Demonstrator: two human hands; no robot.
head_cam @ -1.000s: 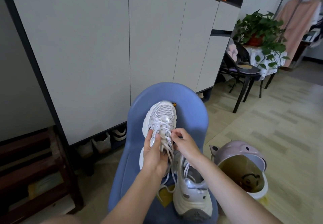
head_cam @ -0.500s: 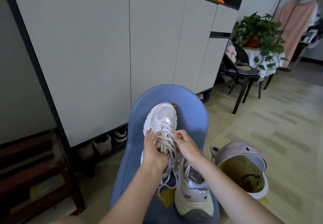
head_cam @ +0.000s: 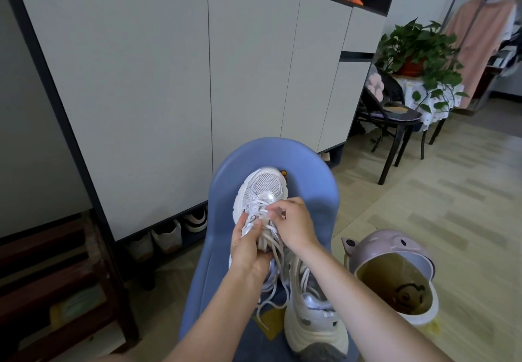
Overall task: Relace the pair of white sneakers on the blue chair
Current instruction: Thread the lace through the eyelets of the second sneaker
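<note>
On the blue chair (head_cam: 310, 169), left hand (head_cam: 248, 251) grips the sneaker (head_cam: 264, 189); right hand (head_cam: 293, 223) fingers pinch its lace (head_cam: 275, 251).

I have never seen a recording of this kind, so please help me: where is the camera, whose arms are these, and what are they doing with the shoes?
There is no machine here. The one picture comes from a camera worn on a person's head, looking forward and down, so the two bare arms at the bottom are that person's own.

A blue chair stands before white cabinets. Two white sneakers lie on its seat. The left hand grips the far sneaker at its side. The right hand pinches its white lace over the eyelets; loose lace ends hang toward the camera. The near sneaker lies untouched.

On the floor at the right stands a pink bin. Farther back are a black chair and a potted plant.
</note>
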